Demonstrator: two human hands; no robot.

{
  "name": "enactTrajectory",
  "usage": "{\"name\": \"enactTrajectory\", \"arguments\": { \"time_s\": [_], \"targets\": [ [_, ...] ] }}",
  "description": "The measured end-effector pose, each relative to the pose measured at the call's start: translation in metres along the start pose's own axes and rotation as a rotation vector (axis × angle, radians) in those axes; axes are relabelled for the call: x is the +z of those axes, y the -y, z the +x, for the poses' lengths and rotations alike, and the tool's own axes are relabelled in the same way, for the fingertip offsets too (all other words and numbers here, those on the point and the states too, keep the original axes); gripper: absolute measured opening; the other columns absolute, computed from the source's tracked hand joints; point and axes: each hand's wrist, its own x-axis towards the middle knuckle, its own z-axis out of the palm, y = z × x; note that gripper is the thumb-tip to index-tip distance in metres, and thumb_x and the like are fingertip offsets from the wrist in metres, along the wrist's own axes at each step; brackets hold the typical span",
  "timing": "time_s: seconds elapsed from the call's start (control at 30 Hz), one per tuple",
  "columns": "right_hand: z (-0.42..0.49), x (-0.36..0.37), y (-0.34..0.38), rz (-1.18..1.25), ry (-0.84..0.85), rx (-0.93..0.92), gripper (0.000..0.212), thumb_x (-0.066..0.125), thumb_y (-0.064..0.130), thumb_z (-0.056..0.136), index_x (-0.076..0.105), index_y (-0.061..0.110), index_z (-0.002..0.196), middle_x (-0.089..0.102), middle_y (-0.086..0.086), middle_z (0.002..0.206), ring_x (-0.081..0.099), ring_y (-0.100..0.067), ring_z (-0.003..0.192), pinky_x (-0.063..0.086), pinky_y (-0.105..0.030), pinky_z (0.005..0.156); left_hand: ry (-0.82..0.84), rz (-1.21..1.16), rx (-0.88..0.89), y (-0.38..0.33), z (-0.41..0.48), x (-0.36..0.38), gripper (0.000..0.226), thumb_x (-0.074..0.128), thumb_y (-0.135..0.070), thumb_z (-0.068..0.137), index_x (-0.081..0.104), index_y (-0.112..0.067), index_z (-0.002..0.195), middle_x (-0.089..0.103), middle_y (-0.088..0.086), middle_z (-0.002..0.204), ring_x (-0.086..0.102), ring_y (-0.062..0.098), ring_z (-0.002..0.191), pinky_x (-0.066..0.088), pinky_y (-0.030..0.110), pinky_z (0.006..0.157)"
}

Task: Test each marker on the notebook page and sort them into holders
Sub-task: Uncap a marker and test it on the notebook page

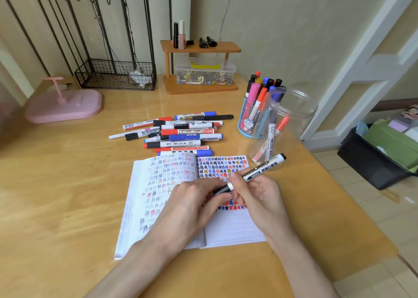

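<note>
Desk clutter on my feed, away from the work.

On the wooden table (56,196) I see a pink stand (64,105) at the far left. Beside it is a black wire basket (115,76) with crumpled paper (140,77) inside. A small wooden shelf (201,46) carries polish bottles (181,37) on top and a clear box (204,73) of small bits below. On the floor at right, a black bin (373,162) holds a green bag (393,143).
</note>
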Motion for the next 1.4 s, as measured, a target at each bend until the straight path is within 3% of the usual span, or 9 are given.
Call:
{"name": "enactTrajectory", "arguments": {
  "time_s": [0.4,0.53,0.6,0.67,0.73,0.83,1.0,1.17,1.4],
  "targets": [
    [-0.003,-0.007,0.002,0.009,0.022,-0.002,0.024,0.066,0.027,0.092,0.069,0.005,0.083,0.064,0.001,0.066,0.055,-0.011,0.063,0.045,-0.022,0.059,0.233,-0.336,-0.088,0.004,0.006,0.001,0.032,0.057,-0.033,0.107,0.066,-0.018,0.08,0.053,-0.005,0.065,0.044,0.016,0.06,0.036,0.031,0.058],
    [0.015,-0.055,0.009,0.244,-0.342,0.037,0.024,0.071,0.039,0.085,0.07,0.015,0.081,0.057,0.004,0.068,0.049,-0.008,0.064,0.038,-0.025,0.066,0.252,-0.508,-0.201,0.014,0.003,-0.014,0.031,0.059,-0.028,0.104,0.072,-0.025,0.076,0.058,-0.006,0.066,0.049,0.006,0.061,0.039,0.022,0.061],
    [0.016,-0.071,0.009,0.109,-0.328,0.058,0.029,0.07,0.039,0.088,0.066,0.01,0.087,0.06,0.001,0.069,0.052,-0.009,0.066,0.043,-0.026,0.069,0.187,-0.567,-0.231,0.012,0.007,-0.015,0.025,0.061,-0.025,0.101,0.074,-0.02,0.081,0.063,-0.005,0.065,0.051,0.006,0.058,0.041,0.017,0.06],
    [0.008,-0.068,-0.001,-0.067,-0.247,0.105,0.031,0.07,0.037,0.09,0.067,0.007,0.085,0.063,-0.001,0.066,0.056,-0.009,0.064,0.048,-0.02,0.065,0.127,-0.569,-0.235,0.011,0.012,-0.009,0.02,0.065,-0.03,0.097,0.075,-0.014,0.09,0.069,-0.002,0.071,0.059,0.008,0.062,0.05,0.022,0.064],
    [-0.001,-0.06,-0.008,-0.134,-0.185,0.132,0.027,0.071,0.029,0.093,0.069,0.003,0.085,0.064,-0.004,0.064,0.057,-0.01,0.062,0.048,-0.018,0.061,0.102,-0.512,-0.223,0.013,0.009,0.0,0.025,0.07,-0.041,0.097,0.076,-0.018,0.097,0.071,0.003,0.074,0.064,0.015,0.067,0.058,0.04,0.07],
    [-0.005,-0.065,-0.014,-0.142,-0.21,0.124,0.029,0.074,0.023,0.092,0.067,-0.003,0.08,0.067,-0.013,0.064,0.059,-0.013,0.058,0.05,-0.021,0.058,0.08,-0.407,-0.201,0.022,0.001,0.005,0.026,0.07,-0.05,0.094,0.075,-0.026,0.103,0.067,0.011,0.077,0.062,0.035,0.071,0.055,0.057,0.072],
    [-0.013,-0.065,-0.015,-0.209,-0.249,0.089,0.028,0.075,0.016,0.092,0.063,-0.001,0.073,0.067,-0.011,0.058,0.059,-0.012,0.05,0.048,-0.021,0.053,0.045,-0.378,-0.201,0.022,0.0,0.007,0.027,0.067,-0.057,0.094,0.074,-0.032,0.103,0.07,0.006,0.077,0.066,0.036,0.077,0.054,0.055,0.072],
    [-0.015,-0.064,-0.019,-0.259,-0.254,0.072,0.028,0.073,0.013,0.093,0.061,0.004,0.069,0.067,-0.003,0.055,0.062,-0.008,0.051,0.049,-0.019,0.053,0.033,-0.355,-0.219,0.019,-0.001,0.007,0.02,0.067,-0.044,0.095,0.076,-0.026,0.099,0.071,-0.001,0.076,0.064,0.029,0.074,0.051,0.047,0.069],
    [-0.014,-0.064,-0.023,-0.333,-0.239,0.055,0.032,0.075,0.018,0.092,0.061,0.0,0.071,0.069,-0.004,0.059,0.065,-0.016,0.055,0.052,-0.043,0.055,0.026,-0.338,-0.222,0.018,-0.001,0.007,0.023,0.067,-0.045,0.094,0.076,-0.025,0.099,0.072,0.002,0.076,0.062,0.036,0.073,0.05,0.051,0.067]
  ]
}}
